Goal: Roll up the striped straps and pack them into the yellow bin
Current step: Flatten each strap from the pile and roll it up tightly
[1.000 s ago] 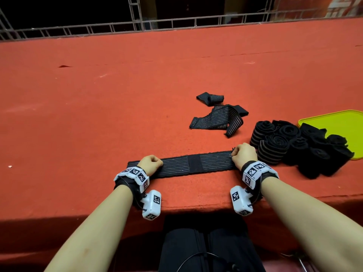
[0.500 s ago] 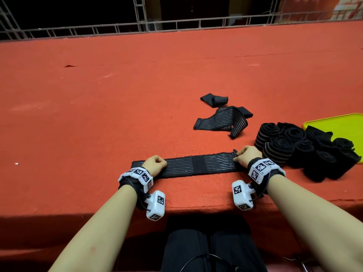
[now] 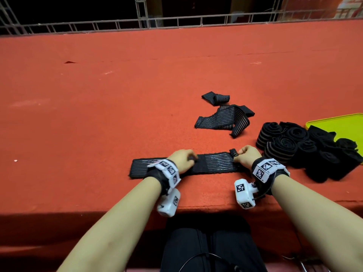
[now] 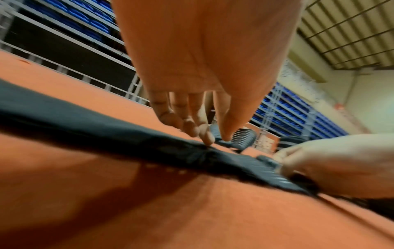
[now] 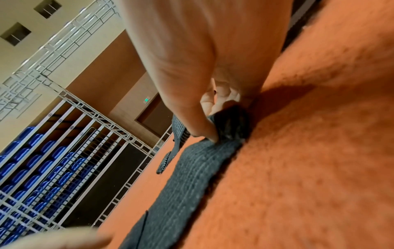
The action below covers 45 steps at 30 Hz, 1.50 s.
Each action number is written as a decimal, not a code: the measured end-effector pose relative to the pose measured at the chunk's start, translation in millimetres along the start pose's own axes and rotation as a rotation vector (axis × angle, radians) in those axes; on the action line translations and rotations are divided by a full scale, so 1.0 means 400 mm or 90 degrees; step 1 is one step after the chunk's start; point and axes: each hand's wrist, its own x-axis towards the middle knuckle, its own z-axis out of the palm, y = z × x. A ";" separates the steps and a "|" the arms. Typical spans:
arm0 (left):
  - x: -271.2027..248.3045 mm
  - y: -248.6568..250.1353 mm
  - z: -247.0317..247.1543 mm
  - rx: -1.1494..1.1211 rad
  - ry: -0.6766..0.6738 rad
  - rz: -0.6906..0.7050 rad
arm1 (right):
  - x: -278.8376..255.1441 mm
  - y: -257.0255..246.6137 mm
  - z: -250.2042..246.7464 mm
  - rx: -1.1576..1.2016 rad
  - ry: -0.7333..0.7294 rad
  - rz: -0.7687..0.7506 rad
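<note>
While left hand (image 3: 181, 160) presses strap (image 3: 214, 162) flat — right hand (image 3: 247, 155) pinches rolled end.

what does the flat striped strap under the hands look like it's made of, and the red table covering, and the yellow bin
Flat black strap with pale stripes: looks like ribbed woven elastic, matte, with fuzzy edges; the right hand curls its end easily.
Red table covering: seemingly felt or short-pile carpet; fuzzy nap shows in the right wrist view.
Yellow bin: probably smooth moulded plastic, judging by its even rim.
</note>
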 end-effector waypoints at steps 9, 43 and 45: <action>0.103 0.163 0.118 0.149 -0.105 0.167 | -0.007 0.004 0.018 -0.043 0.046 -0.048; 0.106 0.101 0.098 -0.218 0.021 -0.121 | -0.063 -0.090 0.089 -0.097 -0.086 -0.091; 0.106 0.100 0.103 -0.229 0.034 -0.116 | -0.062 -0.087 0.087 -0.075 -0.088 -0.079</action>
